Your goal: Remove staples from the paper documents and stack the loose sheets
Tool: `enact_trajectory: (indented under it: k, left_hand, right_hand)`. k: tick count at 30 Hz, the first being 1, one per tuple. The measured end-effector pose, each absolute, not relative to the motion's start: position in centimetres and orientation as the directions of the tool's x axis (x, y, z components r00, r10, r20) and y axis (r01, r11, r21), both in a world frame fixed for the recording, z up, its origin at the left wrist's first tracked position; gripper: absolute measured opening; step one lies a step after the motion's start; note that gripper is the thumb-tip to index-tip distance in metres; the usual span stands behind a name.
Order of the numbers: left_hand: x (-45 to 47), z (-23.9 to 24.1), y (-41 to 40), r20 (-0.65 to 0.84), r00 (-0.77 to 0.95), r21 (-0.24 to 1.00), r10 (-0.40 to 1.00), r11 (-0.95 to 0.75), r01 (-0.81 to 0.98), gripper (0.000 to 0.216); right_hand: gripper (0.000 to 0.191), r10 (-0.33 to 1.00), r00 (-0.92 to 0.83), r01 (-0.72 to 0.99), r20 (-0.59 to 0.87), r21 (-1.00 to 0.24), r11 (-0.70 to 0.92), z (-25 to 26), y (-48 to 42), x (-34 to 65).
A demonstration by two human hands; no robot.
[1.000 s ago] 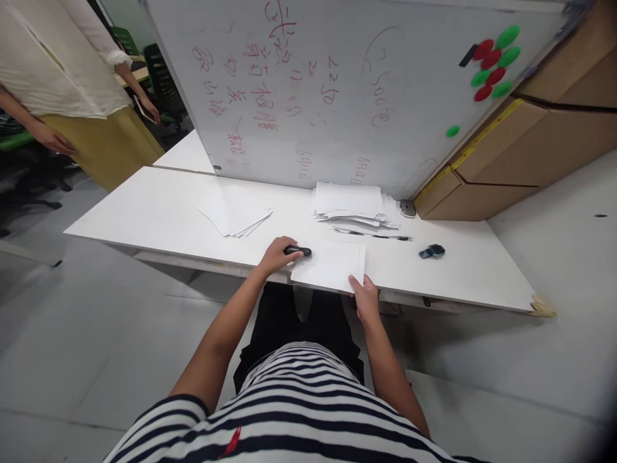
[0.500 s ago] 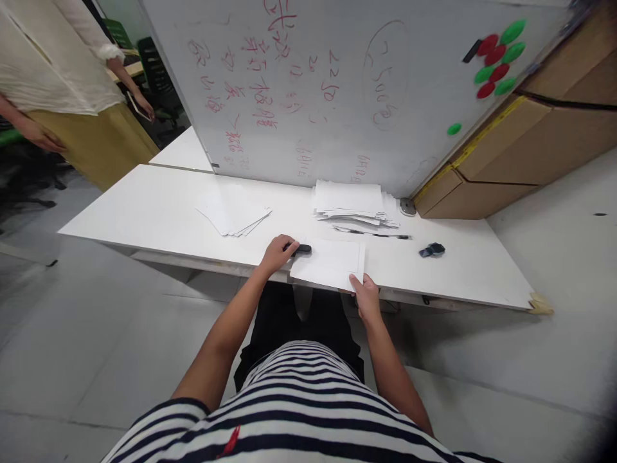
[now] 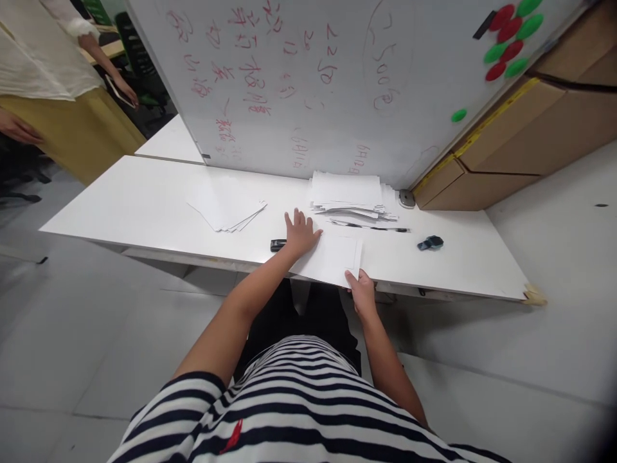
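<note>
A white sheet of paper (image 3: 330, 257) lies near the table's front edge, partly under my left hand. My left hand (image 3: 301, 235) is spread over its left side, fingers apart. Just left of that hand is a black stapler (image 3: 278, 245), partly hidden by the hand and wrist. My right hand (image 3: 360, 287) pinches the paper's near right corner, thumb on top. Whether the paper is one sheet or several I cannot tell.
A thick paper stack (image 3: 346, 191) stands against the whiteboard (image 3: 270, 77), with a pen (image 3: 371, 226) before it. Fanned sheets (image 3: 226, 215) lie left, a dark watch-like object (image 3: 430, 243) right. Cardboard boxes (image 3: 511, 135) stand behind. Another person (image 3: 43, 58) stands far left.
My left hand has let go of the stapler and moved right and forward, spreading over the paper. The stapler now lies left of it. My right hand still pinches the corner.
</note>
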State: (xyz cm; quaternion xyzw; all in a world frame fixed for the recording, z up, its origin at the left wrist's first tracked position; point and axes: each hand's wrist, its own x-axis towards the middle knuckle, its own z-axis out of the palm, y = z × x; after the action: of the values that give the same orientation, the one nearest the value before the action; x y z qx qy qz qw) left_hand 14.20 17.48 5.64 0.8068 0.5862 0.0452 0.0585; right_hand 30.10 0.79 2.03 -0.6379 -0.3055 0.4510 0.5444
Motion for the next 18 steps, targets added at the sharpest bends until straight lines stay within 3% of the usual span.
enact_trajectory:
  k: [3,6,9,11,13,15,18]
  left_hand:
    - [14.3,4.8,17.2,0.090,0.366,0.105,0.926,-0.374,0.921,0.066]
    - [14.4,4.9,17.3,0.107,0.327,0.174,0.939,-0.341,0.924,0.068]
    - [13.8,6.0,17.6,0.138,0.291,0.376,0.947,-0.322,0.869,0.062]
    - [12.5,7.1,17.6,0.197,0.293,0.543,0.936,-0.353,0.762,0.056]
    - [10.5,8.0,17.3,0.256,0.309,0.635,0.916,-0.400,0.661,0.054]
    - [8.1,8.4,16.6,0.258,0.378,0.607,0.889,-0.454,0.653,0.050]
    - [4.9,7.8,15.2,0.156,0.497,0.469,0.854,-0.506,0.724,0.052]
  right_hand:
    - [0.042,0.887,0.400,-0.091,-0.233,-0.973,-0.214,1.7,1.0,30.4]
    - [0.042,0.888,0.398,-0.071,-0.231,-0.973,-0.221,1.4,1.2,30.6]
    - [0.043,0.887,0.407,-0.040,-0.218,-0.974,-0.221,1.3,1.2,30.6]
    - [0.043,0.888,0.410,-0.030,-0.211,-0.976,-0.218,1.4,1.1,30.6]
    - [0.043,0.889,0.409,-0.030,-0.206,-0.977,-0.213,1.5,0.9,30.6]
    - [0.043,0.892,0.401,-0.043,-0.209,-0.977,-0.210,1.5,0.8,30.5]
    - [0.040,0.893,0.394,-0.078,-0.218,-0.976,-0.204,1.4,0.8,30.4]
